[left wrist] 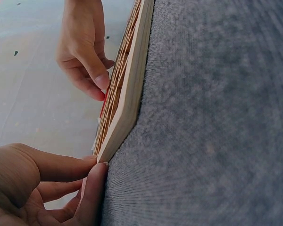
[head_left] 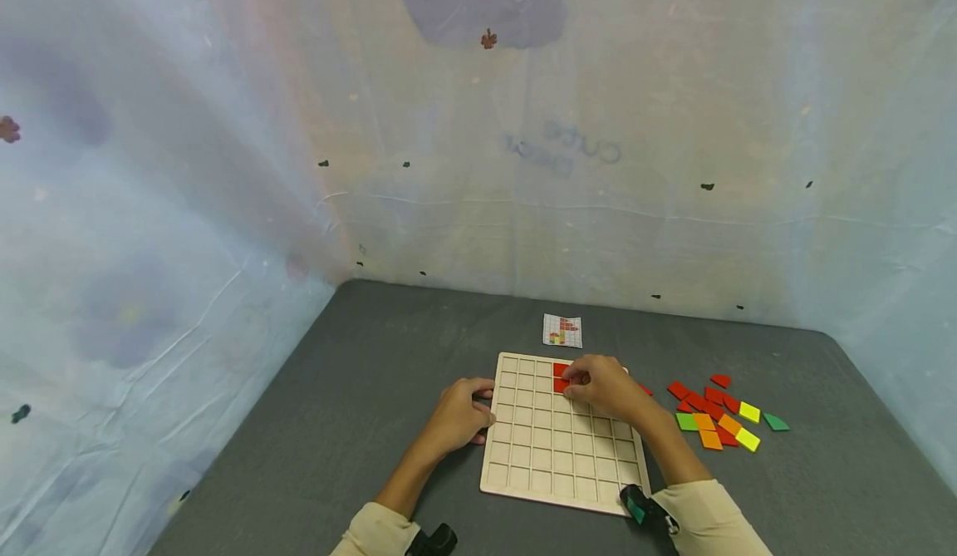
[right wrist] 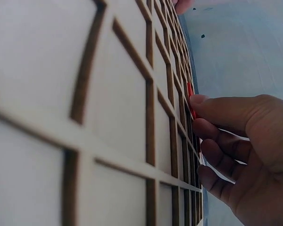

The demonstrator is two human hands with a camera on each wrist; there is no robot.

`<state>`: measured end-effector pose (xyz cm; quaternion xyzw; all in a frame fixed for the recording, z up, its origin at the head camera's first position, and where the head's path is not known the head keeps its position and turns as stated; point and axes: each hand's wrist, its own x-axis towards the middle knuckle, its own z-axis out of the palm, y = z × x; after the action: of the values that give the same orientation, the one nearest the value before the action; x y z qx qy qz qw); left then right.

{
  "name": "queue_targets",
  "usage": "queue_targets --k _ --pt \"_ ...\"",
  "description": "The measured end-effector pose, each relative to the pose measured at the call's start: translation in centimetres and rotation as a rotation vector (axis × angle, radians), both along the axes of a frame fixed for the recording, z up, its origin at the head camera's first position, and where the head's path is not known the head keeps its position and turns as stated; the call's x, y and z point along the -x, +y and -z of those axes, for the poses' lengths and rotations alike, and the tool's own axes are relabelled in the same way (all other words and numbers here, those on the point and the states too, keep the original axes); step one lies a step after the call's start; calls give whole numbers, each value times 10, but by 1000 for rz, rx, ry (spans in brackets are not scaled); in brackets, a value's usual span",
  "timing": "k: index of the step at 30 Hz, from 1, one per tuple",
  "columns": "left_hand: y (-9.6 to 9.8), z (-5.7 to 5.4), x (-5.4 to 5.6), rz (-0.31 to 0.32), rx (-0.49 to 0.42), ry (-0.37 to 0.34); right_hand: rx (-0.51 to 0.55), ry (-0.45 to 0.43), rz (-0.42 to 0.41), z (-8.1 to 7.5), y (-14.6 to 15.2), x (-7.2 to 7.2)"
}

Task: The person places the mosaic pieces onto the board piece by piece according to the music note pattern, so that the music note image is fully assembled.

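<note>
A pale wooden grid board point(head_left: 542, 460) lies flat on the dark table. My left hand point(head_left: 454, 416) grips the board's left edge, thumb and fingers pinching the rim point(left wrist: 120, 127) in the left wrist view. Over the board's upper part, my right hand point(head_left: 607, 386) has thumb and fingertips at a red tile point(right wrist: 190, 89), which they seem to pinch. Red tiles point(head_left: 560, 370) occupy cells near the top of the grid, just left of those fingertips. The right hand covers some cells behind it.
Right of the board lie loose tiles: several red ones point(head_left: 714, 395), orange ones point(head_left: 710, 440), yellow ones point(head_left: 749, 412), a light green one point(head_left: 686, 422) and a dark green one point(head_left: 776, 422). A small printed pattern card point(head_left: 562, 331) sits beyond the board. Hanging sheets surround the table.
</note>
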<state>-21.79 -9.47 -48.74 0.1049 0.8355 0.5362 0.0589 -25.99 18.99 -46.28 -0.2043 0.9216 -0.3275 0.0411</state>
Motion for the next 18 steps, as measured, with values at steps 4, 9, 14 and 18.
queue_targets --k 4,9,14,18 --pt "0 0 -1 2 -7 0 38 -9 -2 1 4 -1" --pt "0 0 -1 2 -9 -3 58 -4 19 0 14 -2" --pt "0 0 -1 0 -12 -4 63 11 38 -3 25 -7" --pt "-1 1 -1 1 -16 -6 76 19 45 -7 35 -12"
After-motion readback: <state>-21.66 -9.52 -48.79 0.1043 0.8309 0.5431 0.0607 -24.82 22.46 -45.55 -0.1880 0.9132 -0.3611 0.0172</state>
